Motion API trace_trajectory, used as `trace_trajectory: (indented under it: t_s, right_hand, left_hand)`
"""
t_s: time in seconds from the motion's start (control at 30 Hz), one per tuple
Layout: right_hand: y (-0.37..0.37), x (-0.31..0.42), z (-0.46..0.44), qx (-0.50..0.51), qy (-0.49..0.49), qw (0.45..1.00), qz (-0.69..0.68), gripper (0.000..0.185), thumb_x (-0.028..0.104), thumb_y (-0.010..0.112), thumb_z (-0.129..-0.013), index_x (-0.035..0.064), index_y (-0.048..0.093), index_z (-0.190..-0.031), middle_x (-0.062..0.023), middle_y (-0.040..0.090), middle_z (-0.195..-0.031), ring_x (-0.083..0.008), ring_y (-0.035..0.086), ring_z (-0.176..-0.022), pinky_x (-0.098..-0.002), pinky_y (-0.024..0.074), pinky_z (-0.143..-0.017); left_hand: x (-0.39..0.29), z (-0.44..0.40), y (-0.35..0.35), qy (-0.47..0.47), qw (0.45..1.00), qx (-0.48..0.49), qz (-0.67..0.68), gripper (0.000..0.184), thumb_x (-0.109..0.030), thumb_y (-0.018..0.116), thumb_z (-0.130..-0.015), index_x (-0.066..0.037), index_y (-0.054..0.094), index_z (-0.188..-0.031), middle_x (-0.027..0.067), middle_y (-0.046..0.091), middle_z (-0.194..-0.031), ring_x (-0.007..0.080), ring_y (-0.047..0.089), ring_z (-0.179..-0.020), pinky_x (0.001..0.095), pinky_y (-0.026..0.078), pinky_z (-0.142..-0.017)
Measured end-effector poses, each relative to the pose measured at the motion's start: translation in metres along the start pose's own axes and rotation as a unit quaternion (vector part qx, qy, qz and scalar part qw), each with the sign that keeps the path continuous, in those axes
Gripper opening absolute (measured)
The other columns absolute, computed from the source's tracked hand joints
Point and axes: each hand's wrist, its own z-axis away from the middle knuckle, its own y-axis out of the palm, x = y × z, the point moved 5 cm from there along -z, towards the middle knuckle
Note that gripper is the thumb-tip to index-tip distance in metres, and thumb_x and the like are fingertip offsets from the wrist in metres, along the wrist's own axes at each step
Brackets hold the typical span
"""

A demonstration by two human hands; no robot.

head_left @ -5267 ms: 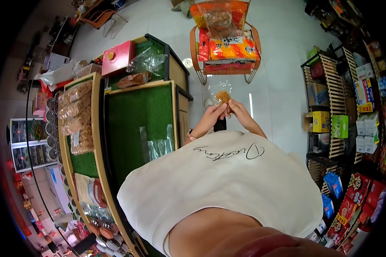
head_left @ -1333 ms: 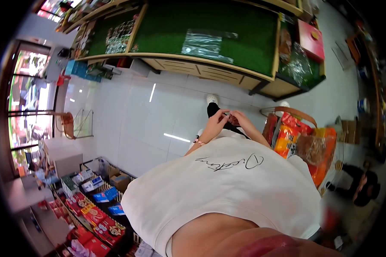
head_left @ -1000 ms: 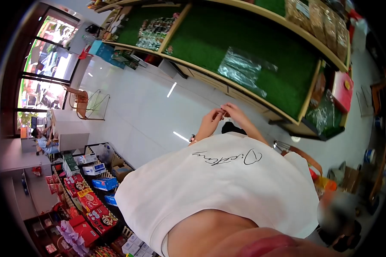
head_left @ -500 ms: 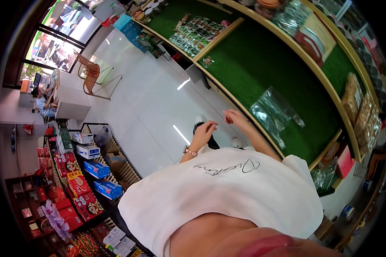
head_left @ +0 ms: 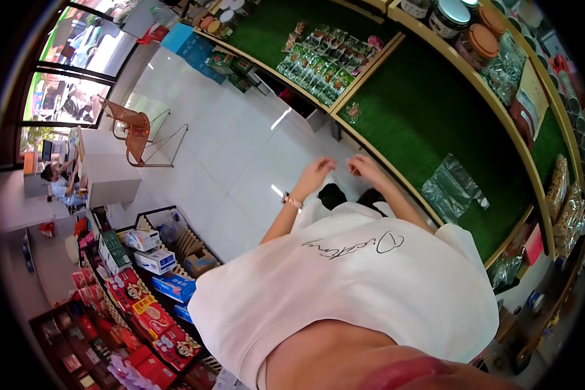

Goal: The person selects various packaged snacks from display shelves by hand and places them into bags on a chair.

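In the head view, the left hand and the right hand are hanging a little apart above the floor, fingers curling loosely; whether anything is tucked inside them, I cannot tell. The right hand is hovering just beside the desk, which is showing a bright green, turf-like top edged in pale wood. To the right of the hands, clear plastic bags are lying flat on the green, looking thin, creased and glossy. Beyond the hands, a small packet is lying near the wooden divider, and past that, shiny green-and-silver packets are lying in rows.
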Motion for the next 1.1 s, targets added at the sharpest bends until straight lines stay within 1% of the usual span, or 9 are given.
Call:
trace_trajectory:
  t_s: [0.17,0.27,0.37,0.53,0.8,0.83,0.93,0.97,1.1]
  right_hand:
    - [-0.003,0.008,-0.028,-0.069,0.020,0.996,-0.047,0.021,0.026,0.052,-0.085,0.0064,0.054,-0.078,-0.0007,0.054,-0.068,-0.0083,0.049,-0.062,-0.0210,0.0398,-0.059]
    - [-0.010,-0.008,-0.037,-0.093,0.067,0.992,-0.045,0.018,0.024,0.052,-0.084,0.0063,0.055,-0.082,-0.0015,0.055,-0.069,-0.0087,0.049,-0.062,-0.0213,0.0403,-0.058]
    - [-0.017,-0.014,-0.042,-0.089,0.109,0.989,-0.045,0.018,0.024,0.051,-0.085,0.0065,0.055,-0.081,-0.0010,0.054,-0.068,-0.0083,0.048,-0.061,-0.0209,0.0399,-0.057]
    - [-0.050,-0.038,-0.082,-0.109,0.114,0.985,-0.065,0.018,0.024,0.052,-0.085,0.0072,0.054,-0.081,-0.0007,0.054,-0.069,-0.0076,0.048,-0.060,-0.0198,0.0386,-0.054]
    - [-0.130,-0.078,-0.210,-0.227,0.074,0.971,-0.018,0.019,0.021,0.052,-0.082,0.0033,0.056,-0.085,-0.0027,0.056,-0.071,-0.0102,0.050,-0.060,-0.0238,0.0412,-0.054]
    - [-0.145,-0.102,-0.235,-0.254,0.058,0.965,0.037,0.029,0.024,0.054,-0.081,0.0014,0.055,-0.098,-0.0063,0.059,-0.079,-0.0156,0.054,-0.067,-0.0280,0.0442,-0.058]
    - [-0.153,-0.079,-0.251,-0.316,0.144,0.925,0.155,0.046,0.028,0.056,-0.077,0.0008,0.048,-0.114,-0.0114,0.060,-0.091,-0.0226,0.057,-0.081,-0.0324,0.0459,-0.068]
    - [-0.150,-0.071,-0.256,-0.293,0.178,0.927,0.149,0.060,0.031,0.058,-0.075,-0.0001,0.040,-0.123,-0.0171,0.055,-0.107,-0.0277,0.054,-0.097,-0.0363,0.0445,-0.077]
    - [-0.138,-0.068,-0.270,-0.289,0.225,0.930,-0.021,0.074,0.034,0.062,-0.074,-0.0061,0.029,-0.127,-0.0268,0.039,-0.126,-0.0353,0.042,-0.115,-0.0398,0.0373,-0.093]
  left_hand:
    - [0.018,-0.056,-0.038,-0.037,0.996,0.036,-0.073,0.026,-0.020,0.048,-0.086,-0.002,0.058,-0.102,0.0095,0.062,-0.083,0.0157,0.057,-0.078,0.0268,0.044,-0.072]
    - [0.043,-0.090,-0.034,-0.041,0.996,0.055,-0.060,0.027,-0.022,0.050,-0.083,-0.003,0.060,-0.100,0.0128,0.064,-0.085,0.0234,0.061,-0.078,0.0307,0.046,-0.071]
    - [0.075,-0.122,-0.021,-0.061,0.975,0.155,-0.147,0.025,-0.020,0.049,-0.085,-0.002,0.059,-0.100,0.0106,0.062,-0.088,0.0179,0.058,-0.082,0.0275,0.045,-0.074]
    - [0.070,-0.152,-0.007,-0.056,0.952,0.239,-0.185,0.026,-0.019,0.050,-0.084,-0.001,0.058,-0.102,0.0121,0.062,-0.095,0.0210,0.059,-0.087,0.0290,0.045,-0.077]
    - [0.112,-0.261,0.018,-0.069,0.975,0.192,-0.087,0.034,-0.018,0.051,-0.085,0.002,0.052,-0.112,0.0108,0.060,-0.101,0.0170,0.058,-0.084,0.0275,0.046,-0.072]
    - [0.118,-0.274,0.022,-0.129,0.967,0.197,-0.095,0.037,-0.017,0.051,-0.084,0.003,0.048,-0.116,0.0080,0.059,-0.096,0.0136,0.057,-0.076,0.0253,0.046,-0.065]
    - [0.107,-0.299,0.037,-0.211,0.959,0.190,0.000,0.046,-0.018,0.053,-0.082,0.003,0.043,-0.121,0.0126,0.059,-0.094,0.0170,0.057,-0.079,0.0272,0.047,-0.069]
    - [0.109,-0.307,0.041,-0.181,0.960,0.212,0.003,0.047,-0.016,0.053,-0.082,0.004,0.041,-0.123,0.0089,0.056,-0.084,0.0134,0.054,-0.070,0.0252,0.046,-0.061]
    - [0.119,-0.319,0.045,-0.249,0.935,0.250,-0.046,0.053,-0.017,0.054,-0.082,0.004,0.034,-0.127,0.0064,0.055,-0.083,0.0105,0.054,-0.061,0.0223,0.043,-0.052]
